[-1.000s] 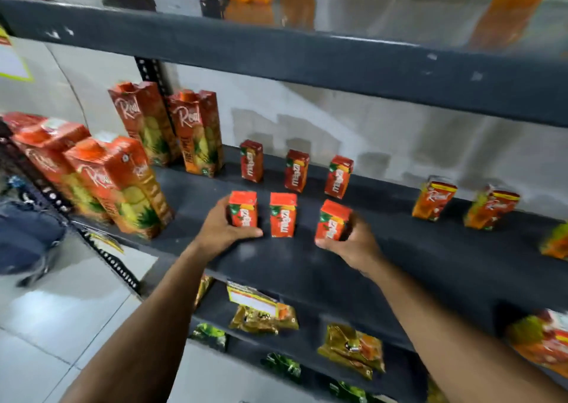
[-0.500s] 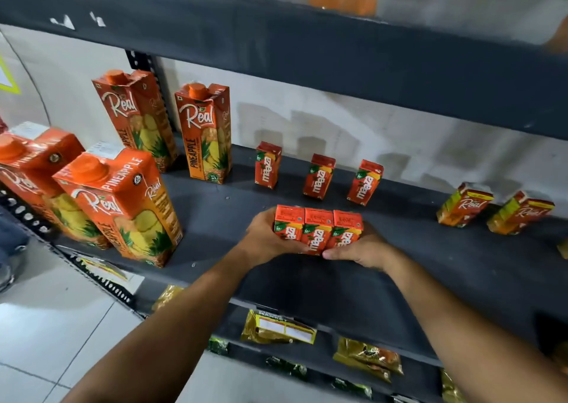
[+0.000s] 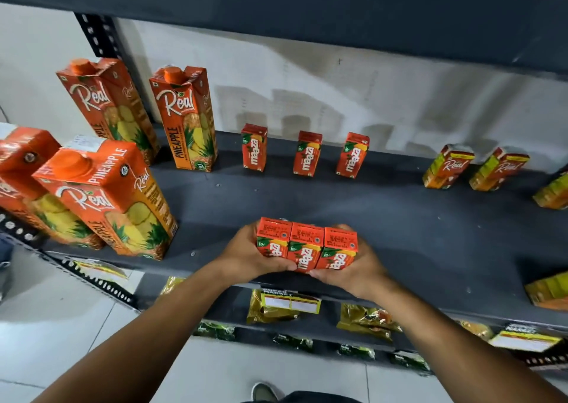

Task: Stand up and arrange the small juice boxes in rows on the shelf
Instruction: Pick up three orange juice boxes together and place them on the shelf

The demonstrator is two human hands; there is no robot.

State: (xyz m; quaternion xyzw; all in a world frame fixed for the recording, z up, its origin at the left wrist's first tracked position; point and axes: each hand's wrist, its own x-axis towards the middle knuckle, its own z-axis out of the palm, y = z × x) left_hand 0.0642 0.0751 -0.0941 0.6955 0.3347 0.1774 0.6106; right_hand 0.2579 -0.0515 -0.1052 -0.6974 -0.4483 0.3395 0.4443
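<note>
Grip: our left hand (image 3: 246,258) & right hand (image 3: 358,269), fingers pressing three small red-orange Maaza cartons (image 3: 306,246) together, upright, touching.
Spot: front edge of dark grey metal shelf (image 3: 399,233).
Tip: squeeze evenly, slide back w/o tipping, parallel to the rear row of three (image 3: 307,153).

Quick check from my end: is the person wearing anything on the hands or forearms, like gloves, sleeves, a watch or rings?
Nothing that shows. The left hand and the right hand are bare, with no gloves. Both forearms are uncovered as far as the bottom edge of the head view, so no sleeve or cuff appears. No watch, band or bracelet at either wrist, and no ring on the fingers that are visible; some fingers are hidden.
</note>
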